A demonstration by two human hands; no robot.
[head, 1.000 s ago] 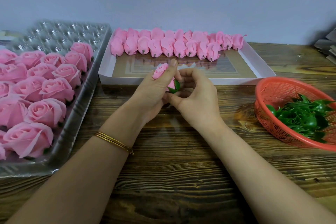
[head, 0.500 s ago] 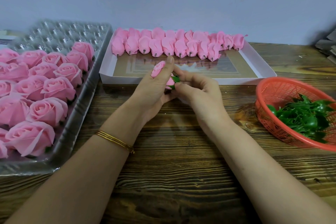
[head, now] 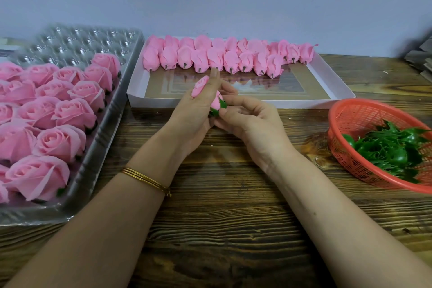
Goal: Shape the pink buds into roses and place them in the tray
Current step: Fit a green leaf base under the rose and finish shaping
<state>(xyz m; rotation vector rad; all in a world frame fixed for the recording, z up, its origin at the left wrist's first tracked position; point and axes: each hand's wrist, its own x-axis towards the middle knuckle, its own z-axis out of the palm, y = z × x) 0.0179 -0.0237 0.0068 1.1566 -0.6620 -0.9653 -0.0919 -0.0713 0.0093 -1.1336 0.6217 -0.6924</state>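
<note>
Left hand [head: 196,112]: my fingers curl round the bud [head: 200,85], in front of the box [head: 322,77].
Right hand [head: 250,121]: pinches the green base [head: 221,105] under the bud.
Change: my right hand has closed from a loose cup onto the base.
Meaning: base likely seated; shaping and the tray [head: 109,114] remain.

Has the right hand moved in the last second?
Yes, slightly. Against the front wall of the white box, the right hand has folded its fingers down and left; they now pinch the green base of the pink bud in the left hand.
</note>
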